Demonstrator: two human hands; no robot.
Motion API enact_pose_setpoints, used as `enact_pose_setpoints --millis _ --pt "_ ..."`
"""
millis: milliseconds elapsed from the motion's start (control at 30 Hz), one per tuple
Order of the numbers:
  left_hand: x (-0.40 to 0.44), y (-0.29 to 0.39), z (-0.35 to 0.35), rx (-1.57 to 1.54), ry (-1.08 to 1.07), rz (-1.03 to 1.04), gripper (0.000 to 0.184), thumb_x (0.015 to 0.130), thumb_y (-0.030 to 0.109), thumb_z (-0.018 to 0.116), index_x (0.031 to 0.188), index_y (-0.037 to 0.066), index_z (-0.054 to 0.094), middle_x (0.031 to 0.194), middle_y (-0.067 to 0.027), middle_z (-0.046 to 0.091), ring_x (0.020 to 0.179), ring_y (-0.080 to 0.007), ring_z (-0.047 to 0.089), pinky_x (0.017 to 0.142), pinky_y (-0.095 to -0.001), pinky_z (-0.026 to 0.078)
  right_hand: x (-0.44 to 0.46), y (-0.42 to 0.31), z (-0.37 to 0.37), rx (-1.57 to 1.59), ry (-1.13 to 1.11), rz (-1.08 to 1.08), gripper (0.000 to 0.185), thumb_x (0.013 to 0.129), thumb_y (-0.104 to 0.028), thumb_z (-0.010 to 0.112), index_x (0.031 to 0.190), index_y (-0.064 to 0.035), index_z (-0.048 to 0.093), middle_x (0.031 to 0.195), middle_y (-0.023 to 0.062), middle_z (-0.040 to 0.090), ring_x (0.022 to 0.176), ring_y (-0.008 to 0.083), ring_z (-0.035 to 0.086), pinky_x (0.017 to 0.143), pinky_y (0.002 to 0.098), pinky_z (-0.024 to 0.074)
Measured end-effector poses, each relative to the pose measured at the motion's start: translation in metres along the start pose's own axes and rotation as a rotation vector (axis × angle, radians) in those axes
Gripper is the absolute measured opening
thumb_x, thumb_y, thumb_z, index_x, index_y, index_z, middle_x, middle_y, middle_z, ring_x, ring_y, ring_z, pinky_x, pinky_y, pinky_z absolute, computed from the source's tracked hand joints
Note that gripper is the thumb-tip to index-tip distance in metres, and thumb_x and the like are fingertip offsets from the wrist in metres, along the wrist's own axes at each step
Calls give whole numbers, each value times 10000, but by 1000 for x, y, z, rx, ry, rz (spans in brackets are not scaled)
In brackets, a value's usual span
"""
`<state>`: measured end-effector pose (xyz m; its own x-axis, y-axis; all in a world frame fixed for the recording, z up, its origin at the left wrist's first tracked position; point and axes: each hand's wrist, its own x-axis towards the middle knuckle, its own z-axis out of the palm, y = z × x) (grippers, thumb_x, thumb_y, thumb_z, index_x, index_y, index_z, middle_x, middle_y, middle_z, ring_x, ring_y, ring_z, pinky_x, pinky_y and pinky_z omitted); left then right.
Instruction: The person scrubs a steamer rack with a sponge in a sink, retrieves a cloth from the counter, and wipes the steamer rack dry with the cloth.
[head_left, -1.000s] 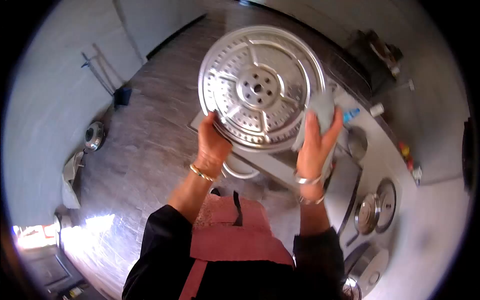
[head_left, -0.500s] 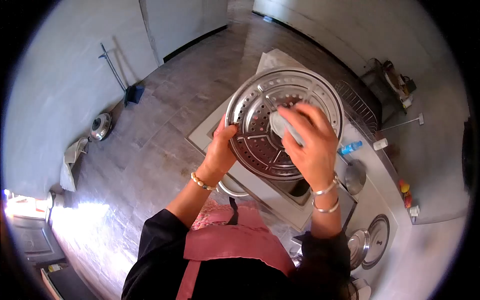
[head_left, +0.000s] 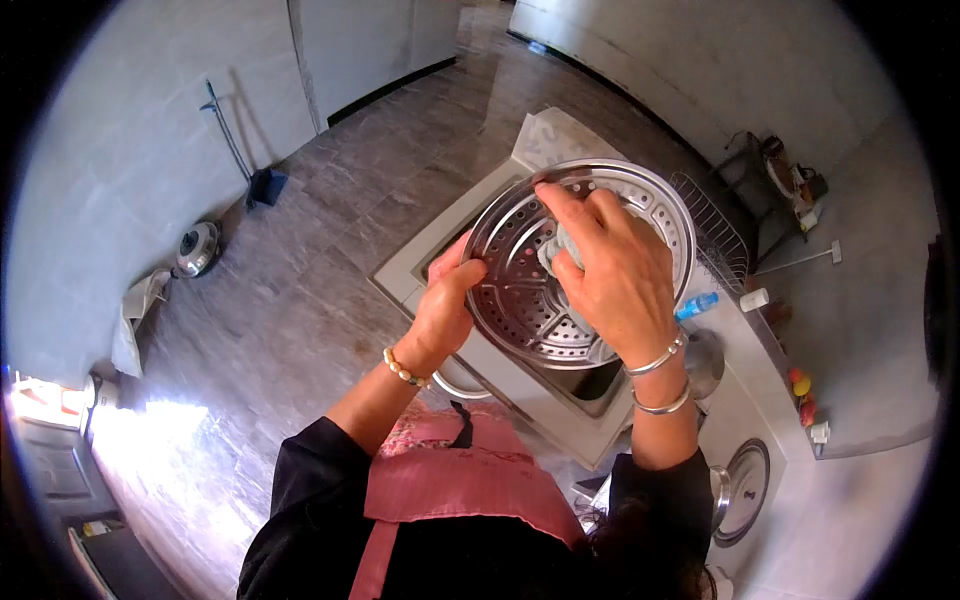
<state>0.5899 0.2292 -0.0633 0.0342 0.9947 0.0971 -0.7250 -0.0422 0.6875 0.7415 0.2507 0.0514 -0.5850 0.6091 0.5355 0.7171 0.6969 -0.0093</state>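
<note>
A round, perforated metal steamer tray (head_left: 512,312) is held tilted above the sink (head_left: 598,388). My left hand (head_left: 443,308) grips its left rim, thumb on the inner side and fingers behind. Inside the tray, my right hand (head_left: 622,282) presses a pale greyish cloth (head_left: 553,248) against the metal, with the index finger stretched toward the far rim. The palm hides much of the cloth.
Right of the sink, the counter bears a blue bottle (head_left: 697,305), a white cup-like item (head_left: 754,299) and a pot lid (head_left: 748,494). A wire rack (head_left: 712,222) stands beyond the tray. A dustpan (head_left: 266,188) leans at the left wall.
My right hand has shifted with the cloth, its index finger now reaching the far rim. The tray has moved slightly right and nearer, and its tilt has changed.
</note>
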Motion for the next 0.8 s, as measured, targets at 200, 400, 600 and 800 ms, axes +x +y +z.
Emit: enact_pose_setpoints --millis 200,400,600,800 --pt "-4 1 -1 -50 -7 25 410 768 12 387 1162 -9 499 1028 -42 590 928 -110 543 831 -249 429 3 -9 -7 -22 -31 -3 378 697 -67 592 1070 -124 564 802 75 492 675 260 535 597 372 427" --pt "-4 -3 -8 -38 -18 33 444 762 42 392 1200 -5 452 1065 -90 580 934 -160 570 834 -294 465 1 -11 -4 -25 -26 -43 399 678 -105 649 1064 -113 547 807 78 483 675 249 548 600 359 445" --pt "-6 -1 -9 -36 -33 37 450 754 33 383 1197 -9 451 1061 -100 583 912 -172 583 814 -309 485 1 -11 -2 -51 -60 -33 415 692 -110 642 1094 -129 538 810 72 481 669 246 542 601 356 441" --pt "-2 0 -1 -48 26 22 425 738 -8 381 1143 -16 508 999 -61 600 869 -128 566 782 -262 458 3 -9 -1 -67 -59 -25 413 701 -113 640 1099 -147 536 817 71 478 656 246 537 599 363 436"
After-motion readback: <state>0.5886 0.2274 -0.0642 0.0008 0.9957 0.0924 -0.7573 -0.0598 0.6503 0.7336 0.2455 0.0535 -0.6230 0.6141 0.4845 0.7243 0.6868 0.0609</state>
